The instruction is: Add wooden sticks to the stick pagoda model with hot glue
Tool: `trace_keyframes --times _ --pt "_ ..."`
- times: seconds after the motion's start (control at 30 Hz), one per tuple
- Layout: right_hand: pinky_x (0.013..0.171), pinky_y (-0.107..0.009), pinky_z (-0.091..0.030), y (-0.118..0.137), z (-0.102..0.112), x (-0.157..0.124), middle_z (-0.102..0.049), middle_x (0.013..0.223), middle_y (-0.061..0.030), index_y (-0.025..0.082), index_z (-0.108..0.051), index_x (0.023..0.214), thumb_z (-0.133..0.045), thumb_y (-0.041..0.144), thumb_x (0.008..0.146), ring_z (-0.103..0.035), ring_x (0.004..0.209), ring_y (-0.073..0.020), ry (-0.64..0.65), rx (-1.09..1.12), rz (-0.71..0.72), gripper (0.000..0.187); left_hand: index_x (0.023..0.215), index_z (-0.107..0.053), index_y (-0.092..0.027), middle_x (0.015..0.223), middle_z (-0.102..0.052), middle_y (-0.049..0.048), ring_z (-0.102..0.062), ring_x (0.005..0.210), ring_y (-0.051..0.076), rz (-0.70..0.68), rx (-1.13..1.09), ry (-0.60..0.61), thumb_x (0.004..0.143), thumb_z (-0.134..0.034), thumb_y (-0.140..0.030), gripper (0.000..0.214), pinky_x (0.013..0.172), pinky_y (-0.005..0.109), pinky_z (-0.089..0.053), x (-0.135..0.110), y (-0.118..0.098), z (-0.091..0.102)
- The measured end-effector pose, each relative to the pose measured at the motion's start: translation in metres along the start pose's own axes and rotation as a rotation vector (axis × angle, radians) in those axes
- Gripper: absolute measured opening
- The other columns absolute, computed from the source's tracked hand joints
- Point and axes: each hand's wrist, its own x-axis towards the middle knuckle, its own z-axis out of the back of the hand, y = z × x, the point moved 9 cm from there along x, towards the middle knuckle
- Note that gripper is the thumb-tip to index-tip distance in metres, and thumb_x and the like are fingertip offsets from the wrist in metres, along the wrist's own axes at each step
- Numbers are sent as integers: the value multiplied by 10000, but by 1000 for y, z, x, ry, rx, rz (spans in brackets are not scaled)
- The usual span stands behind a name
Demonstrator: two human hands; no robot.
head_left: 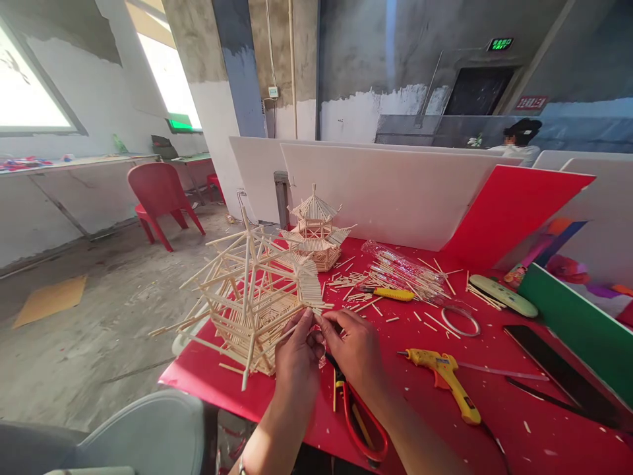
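An unfinished pavilion model (252,284) of thin wooden sticks stands at the table's left, its roof partly covered with sticks. At its near right edge, my left hand (298,349) is closed, thumb and fingers pinching a thin wooden stick (291,331). My right hand (353,346) is closed beside it, its fingertips together at the roof's lower corner. They also appear to pinch a small stick, mostly hidden by the fingers. Below my right hand lies a red-handled cutting tool (382,448), its dark jaws partly covered.
Behind stands a second pavilion model (316,231) with a finished roof. On the red table (395,396) lie a yellow glue gun (442,376), a yellow utility knife (393,294), loose sticks (410,274), a tape roll (461,321) and a dark phone-like slab (548,359). A person (519,142) is behind the white boards.
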Motion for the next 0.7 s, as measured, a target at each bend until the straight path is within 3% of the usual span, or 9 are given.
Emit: trace_keyframes --times 0.33,0.53,0.7 --pt "695 -248 -479 -2 18 -8 -725 807 -21 239 -720 866 -581 402 949 -661 725 -152 -19 -4 4 229 872 -627 -157 643 -670 -23 -553 423 74 -24 46 -39 620 -853 -188 340 355 152 -348 -2 -6 1" --pt "697 -245 -493 -13 51 -23 -728 829 -22 243 -713 885 -586 385 949 -667 736 -147 -71 -29 17 201 901 -620 -158 654 -663 -23 -555 407 77 -28 96 -80 689 -800 -184 280 335 149 -333 -2 -7 3" --pt "651 -231 -480 -35 86 -39 -733 801 -15 232 -717 863 -567 450 945 -659 671 -133 -115 -171 2 277 901 -626 -150 654 -670 -11 -546 397 75 -35 120 -106 743 -748 -157 199 328 146 -333 -2 -9 5"
